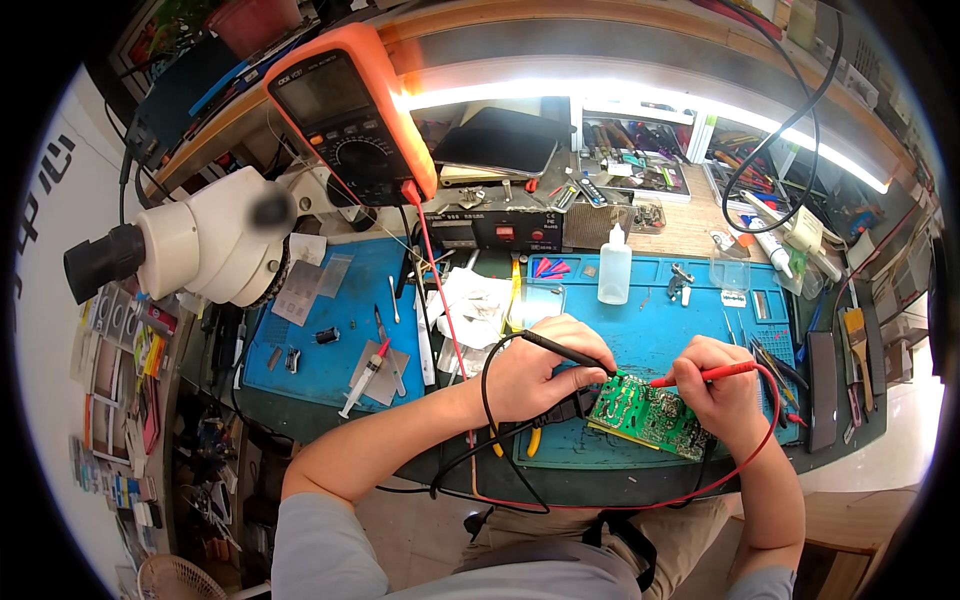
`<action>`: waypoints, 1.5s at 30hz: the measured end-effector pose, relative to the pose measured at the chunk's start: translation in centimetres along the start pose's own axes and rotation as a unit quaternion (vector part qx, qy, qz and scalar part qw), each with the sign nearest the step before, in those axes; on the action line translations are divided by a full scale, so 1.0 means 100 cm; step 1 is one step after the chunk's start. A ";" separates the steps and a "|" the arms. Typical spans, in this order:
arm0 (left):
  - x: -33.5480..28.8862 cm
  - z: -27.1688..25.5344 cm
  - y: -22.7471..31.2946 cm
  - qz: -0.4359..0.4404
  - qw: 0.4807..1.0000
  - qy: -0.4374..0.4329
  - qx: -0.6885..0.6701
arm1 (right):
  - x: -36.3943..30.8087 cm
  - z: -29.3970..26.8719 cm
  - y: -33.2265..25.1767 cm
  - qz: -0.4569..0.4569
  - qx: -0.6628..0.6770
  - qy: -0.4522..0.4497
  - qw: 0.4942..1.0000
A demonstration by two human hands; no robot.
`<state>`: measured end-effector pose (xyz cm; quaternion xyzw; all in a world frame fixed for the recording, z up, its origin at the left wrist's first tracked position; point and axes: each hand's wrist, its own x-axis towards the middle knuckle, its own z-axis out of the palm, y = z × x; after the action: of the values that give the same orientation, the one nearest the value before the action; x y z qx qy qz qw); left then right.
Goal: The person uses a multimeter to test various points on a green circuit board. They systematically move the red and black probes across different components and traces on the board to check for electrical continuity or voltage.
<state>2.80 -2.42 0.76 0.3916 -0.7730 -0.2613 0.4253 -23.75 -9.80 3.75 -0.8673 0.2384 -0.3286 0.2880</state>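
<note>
A green circuit board (640, 415) lies solder side up on the blue mat, near the bench's front edge. My left hand (545, 370) grips a black test probe (555, 346), its tip at the board's upper left corner. In my right hand (716, 385) is a red test probe (715, 374), pointing left at the board's upper edge. Whether the tips touch the solder joints is too small to tell. Black and red leads loop down from the probes across my lap. An orange-cased multimeter (350, 110) stands raised at the upper left; its display cannot be read.
A white microscope (200, 235) juts in at left. On the blue mat (600, 350) stand a clear squeeze bottle (615, 268) and a small metal clamp (680, 282). A syringe (366, 378) lies left of my forearm. Pliers and tweezers (770, 370) lie at right.
</note>
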 end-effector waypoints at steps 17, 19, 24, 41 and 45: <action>0.003 -0.001 0.006 -0.033 0.999 -0.006 0.016 | 0.002 0.001 0.007 -0.005 0.013 0.006 1.000; 0.003 0.001 0.005 -0.033 0.999 -0.003 0.013 | 0.000 0.001 0.010 -0.007 0.021 0.010 1.000; 0.004 0.000 0.008 -0.049 0.999 -0.009 0.016 | -0.001 0.003 0.014 -0.013 0.026 0.011 1.000; 0.004 0.000 0.007 -0.043 0.999 -0.007 0.027 | 0.000 0.006 0.016 -0.047 0.026 0.032 0.998; 0.003 -0.001 0.008 -0.048 0.998 -0.007 0.027 | 0.000 0.007 0.015 -0.042 0.025 0.033 0.998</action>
<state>2.46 -2.23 1.53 0.4374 -0.7634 -0.2631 0.3958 -23.63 -10.61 2.36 -0.8577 0.2027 -0.3749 0.2875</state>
